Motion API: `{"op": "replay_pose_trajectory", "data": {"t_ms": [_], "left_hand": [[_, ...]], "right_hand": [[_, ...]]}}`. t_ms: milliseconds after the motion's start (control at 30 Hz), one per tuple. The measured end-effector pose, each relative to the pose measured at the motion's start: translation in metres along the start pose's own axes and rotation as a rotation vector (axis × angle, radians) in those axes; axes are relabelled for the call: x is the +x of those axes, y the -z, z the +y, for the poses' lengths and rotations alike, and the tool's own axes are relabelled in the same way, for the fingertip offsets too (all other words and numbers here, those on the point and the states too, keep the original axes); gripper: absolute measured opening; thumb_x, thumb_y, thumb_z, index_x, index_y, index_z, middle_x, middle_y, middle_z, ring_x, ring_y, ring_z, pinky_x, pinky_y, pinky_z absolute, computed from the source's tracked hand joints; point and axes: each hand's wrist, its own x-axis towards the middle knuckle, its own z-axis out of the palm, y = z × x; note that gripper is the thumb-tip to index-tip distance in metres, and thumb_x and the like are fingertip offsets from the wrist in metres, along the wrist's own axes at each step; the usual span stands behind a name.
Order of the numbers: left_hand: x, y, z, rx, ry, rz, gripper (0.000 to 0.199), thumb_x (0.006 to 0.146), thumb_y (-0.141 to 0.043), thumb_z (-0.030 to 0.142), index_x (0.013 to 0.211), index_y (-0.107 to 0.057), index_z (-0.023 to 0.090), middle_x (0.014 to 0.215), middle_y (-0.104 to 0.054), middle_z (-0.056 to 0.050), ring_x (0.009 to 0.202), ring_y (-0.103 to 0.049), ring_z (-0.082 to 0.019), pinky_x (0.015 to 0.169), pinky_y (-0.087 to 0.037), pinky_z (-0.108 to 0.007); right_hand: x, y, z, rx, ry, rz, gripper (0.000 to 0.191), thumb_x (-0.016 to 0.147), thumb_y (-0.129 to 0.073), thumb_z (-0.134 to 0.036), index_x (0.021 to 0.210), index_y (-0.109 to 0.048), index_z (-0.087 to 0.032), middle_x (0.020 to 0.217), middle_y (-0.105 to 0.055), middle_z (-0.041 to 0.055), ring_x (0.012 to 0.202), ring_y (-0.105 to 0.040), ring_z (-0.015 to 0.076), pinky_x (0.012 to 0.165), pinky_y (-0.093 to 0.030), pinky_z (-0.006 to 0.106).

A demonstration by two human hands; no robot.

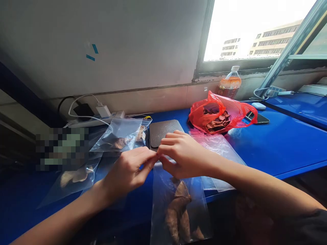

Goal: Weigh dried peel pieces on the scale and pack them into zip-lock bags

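Observation:
A clear zip bag (159, 204) with several brown dried slices (178, 207) in it hangs down over the table's front edge. Its top edge is pinched by my left hand (135, 166), thumb against fingers. Right beside it, my right hand (181, 153) also pinches the top of this bag, and the fingertips of both hands meet. Just behind my hands lies a flat grey scale (166, 131), partly covered by my right hand. Left of my hands, more clear bags (125, 127) hold a few dried pieces (120, 143).
A red plastic bag (204, 126) of dark dried slices stands at the back right, with flat clear bags (235, 149) before it. Behind are a drink bottle (230, 83), a phone (262, 118) and a white case (259, 105). A power strip (114, 117) with chargers lies back left.

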Motion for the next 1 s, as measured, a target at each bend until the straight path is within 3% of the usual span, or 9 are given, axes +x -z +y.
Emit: {"op": "replay_pose_trajectory", "data": {"t_ms": [367, 567, 767, 1000], "left_hand": [[-0.002, -0.001, 0.003, 0.022, -0.026, -0.014, 0.019, 0.092, -0.048, 0.015, 0.082, -0.064, 0.017, 0.074, -0.070, -0.003, 0.064, -0.064, -0.014, 0.063, -0.049, -0.024], [-0.002, 0.009, 0.008, 0.020, -0.061, 0.002, 0.023, 0.087, -0.050, 0.015, 0.068, -0.062, 0.020, 0.058, -0.062, 0.001, 0.051, -0.054, -0.012, 0.052, -0.043, -0.025], [0.001, 0.035, 0.014, 0.028, -0.001, 0.139, 0.017, 0.083, -0.056, 0.017, 0.070, -0.065, 0.025, 0.056, -0.064, 0.003, 0.047, -0.055, -0.012, 0.050, -0.044, -0.027], [0.000, 0.049, 0.000, 0.074, -0.041, 0.232, 0.013, 0.081, -0.061, 0.010, 0.076, -0.065, 0.022, 0.063, -0.064, 0.005, 0.049, -0.052, -0.008, 0.049, -0.040, -0.023]], "right_hand": [[0.001, -0.010, 0.003, -0.006, 0.075, 0.054, 0.013, 0.077, -0.055, -0.019, 0.064, -0.056, -0.018, 0.061, -0.056, -0.0003, 0.062, -0.045, 0.0145, 0.062, -0.027, 0.031], [0.002, -0.006, 0.014, 0.030, 0.259, 0.020, 0.010, 0.075, -0.052, -0.016, 0.066, -0.054, -0.020, 0.059, -0.055, -0.0023, 0.060, -0.045, 0.0138, 0.062, -0.027, 0.030], [0.004, 0.010, 0.030, 0.068, 0.213, 0.110, 0.015, 0.075, -0.049, -0.017, 0.059, -0.049, -0.020, 0.055, -0.051, -0.0027, 0.056, -0.041, 0.0126, 0.061, -0.029, 0.028], [0.002, 0.018, 0.053, 0.135, 0.142, 0.156, 0.014, 0.072, -0.047, -0.014, 0.059, -0.050, -0.019, 0.055, -0.049, -0.0030, 0.055, -0.040, 0.0108, 0.062, -0.031, 0.026]]}}
